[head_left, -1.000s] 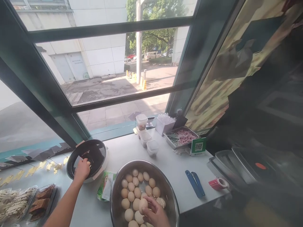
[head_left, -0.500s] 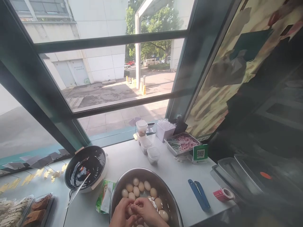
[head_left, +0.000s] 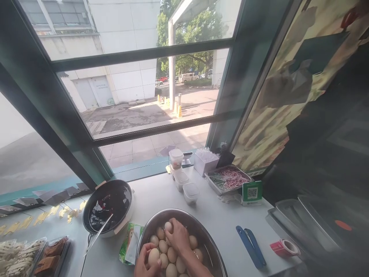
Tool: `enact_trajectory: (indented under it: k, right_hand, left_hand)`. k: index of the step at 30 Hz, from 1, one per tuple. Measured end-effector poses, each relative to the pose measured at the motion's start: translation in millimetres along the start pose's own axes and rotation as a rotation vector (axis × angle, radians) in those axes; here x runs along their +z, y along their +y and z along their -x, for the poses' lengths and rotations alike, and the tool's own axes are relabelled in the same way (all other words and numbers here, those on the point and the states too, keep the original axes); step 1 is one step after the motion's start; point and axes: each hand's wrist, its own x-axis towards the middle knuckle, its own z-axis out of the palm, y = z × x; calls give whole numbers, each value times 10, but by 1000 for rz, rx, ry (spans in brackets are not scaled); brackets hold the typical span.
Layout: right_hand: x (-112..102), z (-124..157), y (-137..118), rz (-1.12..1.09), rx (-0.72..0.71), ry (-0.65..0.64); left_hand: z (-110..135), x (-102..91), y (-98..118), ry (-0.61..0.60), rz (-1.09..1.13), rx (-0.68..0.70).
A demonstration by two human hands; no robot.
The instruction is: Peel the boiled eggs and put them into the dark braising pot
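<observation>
A wide steel bowl [head_left: 207,238] full of several pale brown eggs sits at the near edge of the white counter. My left hand [head_left: 145,262] is curled round one egg [head_left: 153,256] at the bowl's near left side. My right hand [head_left: 178,235] reaches over the pile, its fingers closed on an egg [head_left: 168,227] at the far side of the bowl. To the left stands a black electric pot [head_left: 108,206] of dark liquid with a utensil handle [head_left: 99,233] leaning out of it.
A green packet [head_left: 128,244] lies between pot and bowl. Small lidded tubs [head_left: 184,182], a white box [head_left: 204,161], a tray of coloured straws [head_left: 229,179] and a QR sign [head_left: 252,192] stand behind. Blue tongs [head_left: 250,246] and a red tape roll [head_left: 284,247] lie right. Snack trays [head_left: 34,256] sit left.
My left hand left the pot and came to the bowl. Both hands met over the eggs, then parted; the right now reaches to the far side. The view shifted slightly.
</observation>
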Motion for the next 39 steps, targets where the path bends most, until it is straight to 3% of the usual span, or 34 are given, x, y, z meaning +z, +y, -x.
enact_trajectory:
  k: [4, 8, 11, 16, 20, 23, 27, 31, 36, 39]
  right_hand:
    - [-116, 379, 61, -366, 29, -165]
    - [-180, 826, 61, -847, 119, -243]
    - [-171, 1008, 52, -1079, 206, -227]
    - [-244, 1083, -17, -1151, 228, -207]
    - [-346, 1140, -145, -1107, 198, -203]
    - [-344, 1157, -181, -1086, 203, -152]
    - [-342, 1146, -175, -1091, 192, -150]
    - [-400, 1155, -235, -1095, 192, -199]
    - [-352, 1176, -288, -1086, 156, -178]
    - [-303, 1165, -256, -1084, 167, -176]
  left_hand:
    - [55, -36, 139, 54, -53, 113]
    - [132, 56, 254, 201, -88, 239]
    - [171, 161, 292, 139, -196, 289]
    - [168, 191, 409, 102, -277, 289]
    - [161, 178, 505, -49, -359, 314]
    - [182, 205, 550, 87, -354, 324]
    - [213, 212, 643, 18, -388, 375]
    - [228, 173, 731, 137, -396, 323]
    - [278, 208, 646, 100, -375, 444]
    - [298, 193, 586, 213, -317, 399]
